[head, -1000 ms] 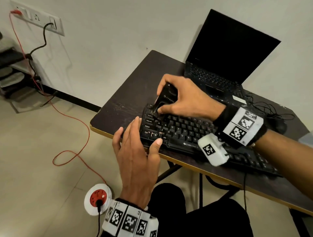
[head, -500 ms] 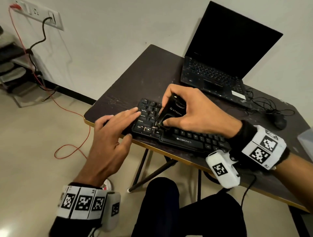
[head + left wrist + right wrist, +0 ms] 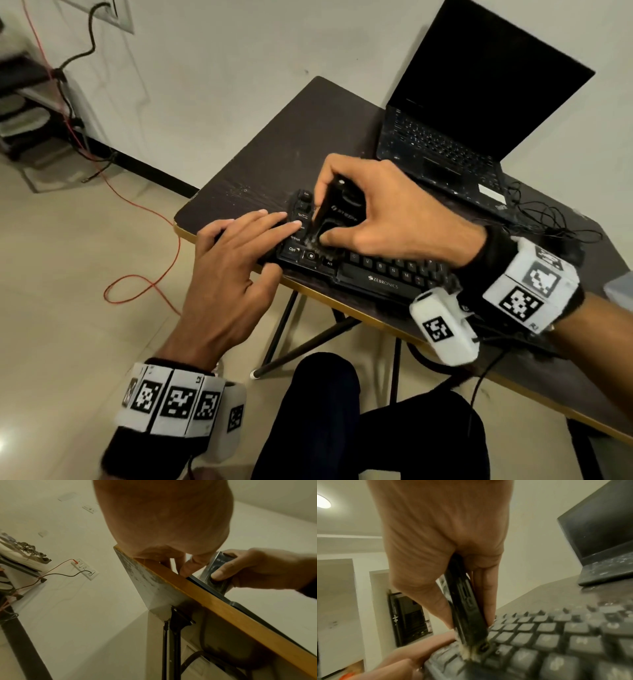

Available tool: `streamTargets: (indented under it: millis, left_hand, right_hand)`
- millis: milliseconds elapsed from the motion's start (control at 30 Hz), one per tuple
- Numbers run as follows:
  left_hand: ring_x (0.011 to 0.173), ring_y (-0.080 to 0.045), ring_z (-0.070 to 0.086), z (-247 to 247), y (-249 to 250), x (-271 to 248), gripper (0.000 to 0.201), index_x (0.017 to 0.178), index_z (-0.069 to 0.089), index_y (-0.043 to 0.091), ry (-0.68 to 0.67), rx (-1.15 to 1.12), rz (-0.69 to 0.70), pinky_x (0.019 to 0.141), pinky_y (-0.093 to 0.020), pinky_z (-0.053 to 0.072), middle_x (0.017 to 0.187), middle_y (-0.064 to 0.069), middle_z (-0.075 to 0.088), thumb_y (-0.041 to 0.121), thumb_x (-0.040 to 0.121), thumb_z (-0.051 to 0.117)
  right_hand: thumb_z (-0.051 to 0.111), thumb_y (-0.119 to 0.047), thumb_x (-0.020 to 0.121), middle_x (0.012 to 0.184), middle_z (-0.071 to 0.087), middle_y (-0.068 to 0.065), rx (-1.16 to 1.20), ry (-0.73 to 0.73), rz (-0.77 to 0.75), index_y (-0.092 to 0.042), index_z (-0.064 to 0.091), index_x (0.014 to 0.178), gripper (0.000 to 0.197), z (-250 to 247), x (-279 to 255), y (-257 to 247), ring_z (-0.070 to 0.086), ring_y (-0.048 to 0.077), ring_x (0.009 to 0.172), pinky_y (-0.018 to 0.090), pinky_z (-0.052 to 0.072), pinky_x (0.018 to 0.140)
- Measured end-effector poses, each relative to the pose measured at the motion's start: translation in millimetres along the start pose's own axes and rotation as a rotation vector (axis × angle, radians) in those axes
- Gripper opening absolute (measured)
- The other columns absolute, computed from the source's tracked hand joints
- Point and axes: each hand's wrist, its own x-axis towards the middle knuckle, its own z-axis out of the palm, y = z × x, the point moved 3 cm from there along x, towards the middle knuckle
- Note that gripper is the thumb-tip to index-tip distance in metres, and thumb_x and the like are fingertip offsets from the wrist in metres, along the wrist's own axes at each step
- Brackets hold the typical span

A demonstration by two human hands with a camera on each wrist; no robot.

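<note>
The dark table (image 3: 260,147) in front of me carries everything. At its far side the laptop (image 3: 442,150) stands open with a black screen, and a tangle of thin black cables (image 3: 537,216) lies just to its right. Nearer to me, along the table's front edge, lies the black keyboard (image 3: 383,277). Both my hands are at its left end. My left hand (image 3: 226,270) rests flat and relaxed there, fingers straight across the outermost keys and thumb down by the keyboard's near corner, gripping nothing. My right hand (image 3: 387,212) reaches in from the right and is curled round a black brush (image 3: 337,209), with my thumb low on the face towards me and my fingers wrapped over the top and far side. The brush stands steeply on the keyboard, its upper end leaning a little away from me. Its pale bristles (image 3: 313,246) are pressed down among the keys beside Shift and Ctrl. From my right wrist I can see them splayed against the keycaps. The fingertips of my left hand lie near the bristles. I cannot tell whether they touch the brush.
</note>
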Motion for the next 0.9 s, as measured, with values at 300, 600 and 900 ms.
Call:
streamTargets:
  millis: [300,600,900]
  left_hand:
    - [0.146,-0.004,0.041,-0.5,2.7,0.8,0.057,0.141,0.063,0.029,0.004,0.014,-0.023,0.117,-0.037,0.025,0.148,0.011,0.059,0.03,0.088,0.041]
    - [0.146,-0.004,0.041,0.2,4.6,0.6,0.052,0.136,0.066,0.03,0.014,0.005,-0.034,0.119,-0.037,0.023,0.146,0.011,0.061,0.034,0.088,0.046]
    - [0.147,-0.01,0.042,0.9,-2.8,-1.4,0.061,0.141,0.061,0.027,-0.009,0.015,0.038,0.117,-0.046,0.029,0.148,0.007,0.06,0.052,0.086,0.063]
  right_hand:
    - [0.088,-0.02,0.075,0.091,0.078,0.003,-0.007,0.025,0.034,-0.026,0.063,0.101,0.037,-6.2,-4.0,10.2,0.078,0.025,0.083,0.053,0.063,0.077]
    - [0.089,-0.009,0.08,0.096,0.079,0.002,0.116,0.012,-0.039,-0.019,0.064,0.103,0.036,2.0,-19.5,3.3,0.079,0.023,0.088,0.051,0.064,0.079]
    - [0.086,-0.008,0.079,0.089,0.075,-0.004,0.068,0.029,-0.121,-0.019,0.063,0.104,0.035,13.7,-10.1,-8.4,0.075,0.017,0.08,0.045,0.061,0.071]
